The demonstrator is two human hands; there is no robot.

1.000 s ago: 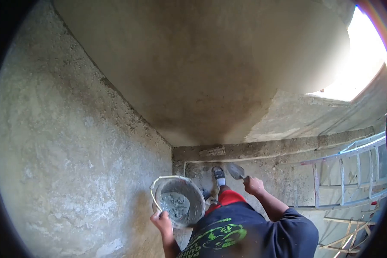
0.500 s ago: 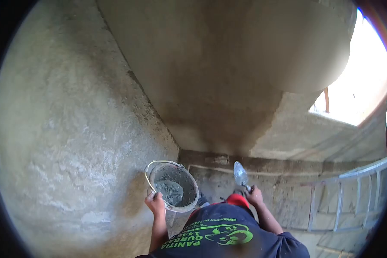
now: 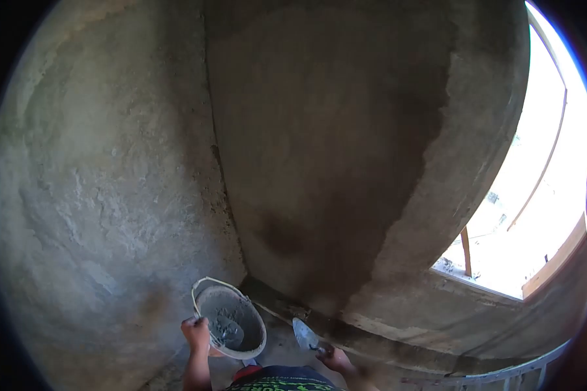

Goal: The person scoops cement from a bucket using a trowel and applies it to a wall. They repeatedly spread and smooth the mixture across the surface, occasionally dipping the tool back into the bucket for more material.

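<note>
"What is the person holding?"

"The left hand (image 3: pixel 196 332) is shut tight on the near edge of a round bucket (image 3: pixel 230 319). The bucket is held up in the air, near the corner where the two walls meet. It tips a bit toward the person, so you can see inside."

"What is in it?"

"Wet grey mortar (image 3: pixel 227 328). It sits low in the bucket."

"And the other hand?"

"The right hand (image 3: pixel 336 359) is closed around the handle of a trowel (image 3: pixel 304 335). The flat metal blade points up and to the left, toward the bucket. The blade is just beside the bucket, but the two do not touch."

"Where are the walls?"

"A rough grey wall (image 3: pixel 104 195) is on the left. A smoother, darker wall (image 3: pixel 326 143) is in front. There is a dark wet patch low down on it, near the corner."

"Anything else?"

"A bright window opening (image 3: pixel 535 215) is on the right, and a bit of a metal ladder (image 3: pixel 502 376) shows at the bottom right. The person's dark shirt (image 3: pixel 277 383) peeks in at the bottom."
</note>
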